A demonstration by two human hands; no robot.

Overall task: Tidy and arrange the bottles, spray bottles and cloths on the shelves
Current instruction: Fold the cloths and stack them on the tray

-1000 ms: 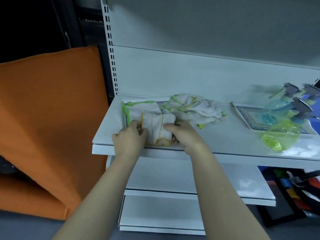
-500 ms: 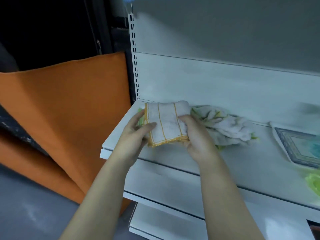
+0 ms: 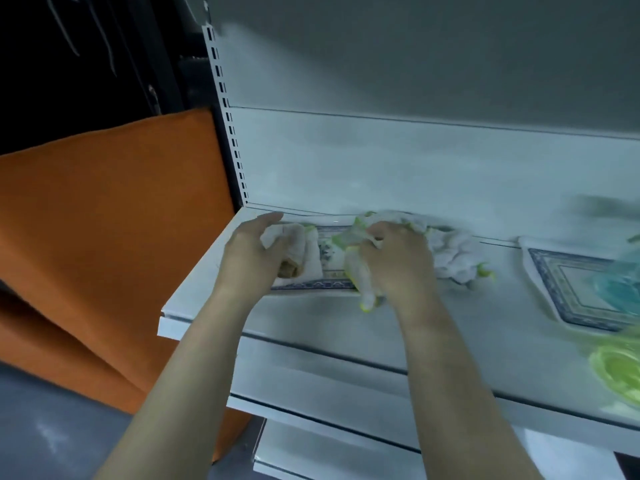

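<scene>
On the white shelf point(image 3: 221, 282), my left hand point(image 3: 249, 258) grips a folded white cloth with orange stripes point(image 3: 298, 251) at the shelf's left end, over a blue-patterned tray point(image 3: 329, 285). My right hand point(image 3: 398, 261) is closed on a white cloth with green edging point(image 3: 360, 268), part of a crumpled pile of white cloths point(image 3: 453, 254) lying just to its right. A blue spray bottle point(image 3: 620, 289) and a green spray bottle point(image 3: 620, 372) lie blurred at the right edge.
A second blue-patterned tray point(image 3: 568, 289) sits on the shelf at the right. An orange panel point(image 3: 114, 237) stands left of the shelf unit. A slotted upright point(image 3: 228, 129) runs up the back left. Lower white shelves point(image 3: 346, 455) project below.
The folded orange-striped cloth, held up by both hands before, is now down at the left end in my left hand alone. My right hand has moved right and grabbed the green-edged cloth.
</scene>
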